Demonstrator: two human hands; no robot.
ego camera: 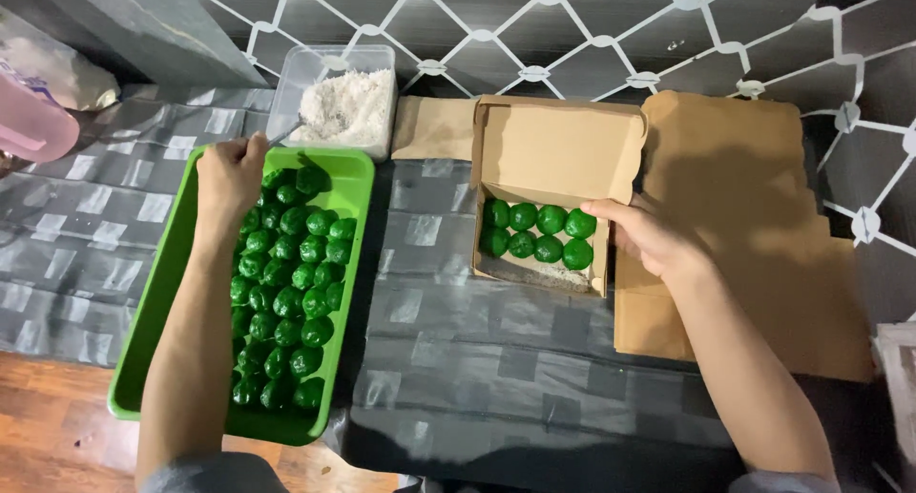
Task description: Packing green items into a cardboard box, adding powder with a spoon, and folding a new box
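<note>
- Head view, the step in hand: the left hand point(227, 176) was closed around a thin metal utensil point(283, 133), most likely a spoon, its far end hidden in the white grated flakes of the clear rectangular plastic tub point(370, 59) just beyond the knuckles. The step looked like dipping or scooping coating.
- Directly under and behind that hand lay the long bright green plastic tray point(162, 293), packed with glossy dark green round balls point(286, 293) in rough rows running back along the forearm.
- The right hand point(649, 237) rested with fingers loosely curled on the right wall of the small brown cardboard box point(558, 149), steadying it and holding nothing else. To the left of its fingertips, eight boxed green balls point(536, 233) sat in two rows against the far wall; the near strip of the box floor was bare.
- Judged next move: a ball would have to travel from tray to box, calling for a light pinch so the soft surface is not dented.
- Edges and room: between the hands lay open grey checked table covering point(448, 359). Under the right wrist lay flat brown cardboard sheets point(754, 216). The tray's near end overhung the covering's edge above the wooden floor point(57, 426). A pink plastic container point(33, 125) stood well left of the left hand.
</note>
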